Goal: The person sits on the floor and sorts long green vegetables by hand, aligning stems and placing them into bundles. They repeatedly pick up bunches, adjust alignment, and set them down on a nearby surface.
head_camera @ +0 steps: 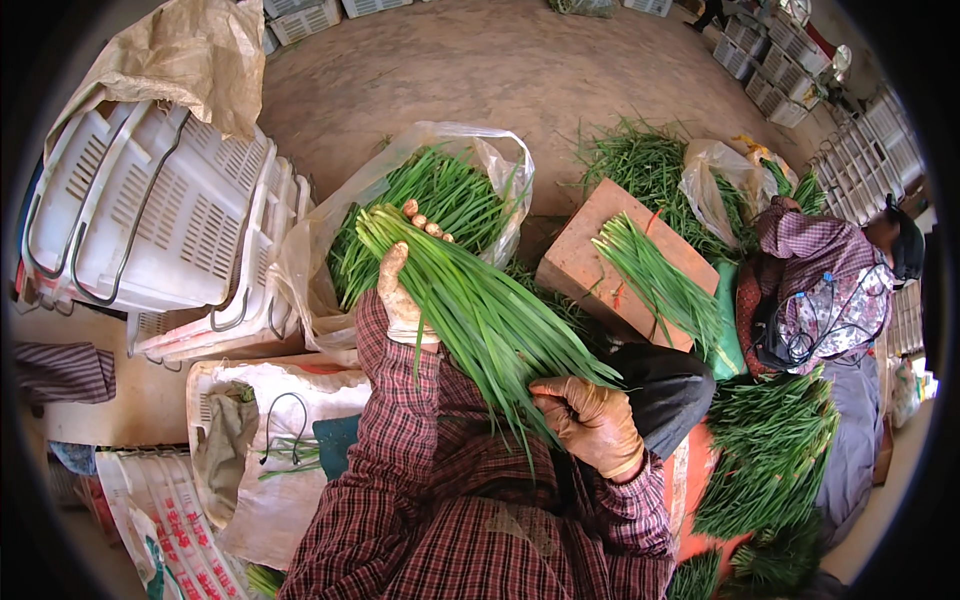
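Across my lap lies a large loose bunch of green garlic chives (480, 315), its pale cut ends at the upper left and its leaf tips at the lower right. My gloved left hand (401, 277) grips the bunch near the pale ends, thumb in front and fingertips showing behind. At the tips, my right hand (589, 420) in a stained rubber glove has its fingers curled against the leaves; whether it pinches any is hidden. Just beyond, a clear plastic bag (517, 161) holds more chives (457, 187). On a reddish-brown block (585, 225) to the right rests another bunch (652, 277).
White plastic crates (187, 202) with wire handles stand at the left, under a tan woven sack (180, 60). A person (817, 277) sits close by on the right, beside piled chive bundles (772, 450). Loose chives (637, 161) lie on the floor (450, 67) behind the block.
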`<state>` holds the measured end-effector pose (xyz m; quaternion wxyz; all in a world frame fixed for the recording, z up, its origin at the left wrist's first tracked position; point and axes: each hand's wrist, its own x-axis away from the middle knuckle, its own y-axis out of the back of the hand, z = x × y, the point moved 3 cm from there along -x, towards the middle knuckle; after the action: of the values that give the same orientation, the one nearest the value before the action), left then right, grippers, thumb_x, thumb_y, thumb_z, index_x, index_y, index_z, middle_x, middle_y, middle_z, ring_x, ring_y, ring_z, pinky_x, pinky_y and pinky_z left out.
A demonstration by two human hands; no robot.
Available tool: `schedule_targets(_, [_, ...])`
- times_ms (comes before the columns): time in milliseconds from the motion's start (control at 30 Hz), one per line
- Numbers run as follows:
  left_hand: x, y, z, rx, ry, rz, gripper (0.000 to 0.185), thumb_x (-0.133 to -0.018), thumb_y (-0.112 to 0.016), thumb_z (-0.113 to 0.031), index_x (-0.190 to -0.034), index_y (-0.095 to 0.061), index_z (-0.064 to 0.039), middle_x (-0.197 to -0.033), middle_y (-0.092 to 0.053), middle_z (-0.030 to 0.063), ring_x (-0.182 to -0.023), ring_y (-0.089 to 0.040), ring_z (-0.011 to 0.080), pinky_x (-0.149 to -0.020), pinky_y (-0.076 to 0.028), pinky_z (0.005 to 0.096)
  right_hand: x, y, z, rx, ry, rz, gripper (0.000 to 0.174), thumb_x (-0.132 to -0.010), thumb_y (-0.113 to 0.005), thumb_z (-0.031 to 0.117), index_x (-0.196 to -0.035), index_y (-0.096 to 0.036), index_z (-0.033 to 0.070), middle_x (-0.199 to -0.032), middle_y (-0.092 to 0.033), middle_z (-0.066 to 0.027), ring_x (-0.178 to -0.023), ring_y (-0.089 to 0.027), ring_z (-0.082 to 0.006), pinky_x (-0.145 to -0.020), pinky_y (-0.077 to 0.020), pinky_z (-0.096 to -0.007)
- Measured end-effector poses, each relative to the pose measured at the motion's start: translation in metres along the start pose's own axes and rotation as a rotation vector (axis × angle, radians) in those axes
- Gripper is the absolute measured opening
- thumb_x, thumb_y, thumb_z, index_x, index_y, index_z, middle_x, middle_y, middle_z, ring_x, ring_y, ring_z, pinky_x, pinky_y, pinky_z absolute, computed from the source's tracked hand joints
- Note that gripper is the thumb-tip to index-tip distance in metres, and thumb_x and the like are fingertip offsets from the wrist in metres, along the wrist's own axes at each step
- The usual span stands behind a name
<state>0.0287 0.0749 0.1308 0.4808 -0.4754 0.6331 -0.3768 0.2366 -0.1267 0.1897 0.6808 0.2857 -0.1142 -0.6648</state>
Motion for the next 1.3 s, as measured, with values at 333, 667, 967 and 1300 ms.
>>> schedule_targets(333, [0.004,-0.002,0.000,0.031,-0.090,-0.013,0.053,-0.093,-0.067,-0.011,-0.141,-0.045,-0.005,-0.119,-0.059,0.0060,-0.112,-0.059,0.0205,-0.107,-0.047,0.0398,-0.010,-0.016,-0.003,0.081,0.003,-0.113,0.020,-0.086,-0.083,0.007,-0.104,-0.075,0.004,-0.092,-0.074,-0.0109,-0.080,-0.070,-0.0235,-0.075,-0.0562,-0.0327])
schedule_targets(667, [0.008,-0.003,0.001,0.052,-0.054,0.030,0.060,-0.090,-0.068,-0.010,-0.144,-0.041,-0.008,-0.120,-0.058,0.0061,-0.116,-0.059,0.0224,-0.110,-0.047,0.0416,-0.008,-0.028,-0.028,-0.437,-0.397,-0.022,0.010,-0.093,-0.076,0.004,-0.102,-0.074,0.002,-0.088,-0.074,-0.0044,-0.080,-0.066,-0.0101,-0.075,-0.0546,-0.0265])
schedule_targets(967, [0.009,0.002,0.002,0.070,0.013,0.100,0.066,-0.089,-0.071,-0.014,-0.147,-0.040,-0.007,-0.123,-0.060,0.0065,-0.117,-0.059,0.0232,-0.110,-0.048,0.0424,-0.002,-0.017,-0.031,-0.793,-0.490,-0.046,0.013,-0.098,-0.068,-0.002,-0.109,-0.072,0.001,-0.098,-0.074,-0.0020,-0.074,-0.060,-0.0055,-0.064,-0.0518,-0.0216])
schedule_targets(1300, [0.012,0.000,0.003,0.050,0.152,0.147,0.071,-0.084,-0.076,-0.009,-0.145,-0.040,-0.009,-0.123,-0.059,0.0072,-0.118,-0.061,0.0255,-0.108,-0.051,0.0412,-0.005,0.024,0.011,-0.260,-0.049,-0.003,0.014,-0.088,-0.080,0.003,-0.098,-0.071,0.003,-0.087,-0.075,-0.0091,-0.078,-0.074,-0.0156,-0.071,-0.0590,-0.0279])
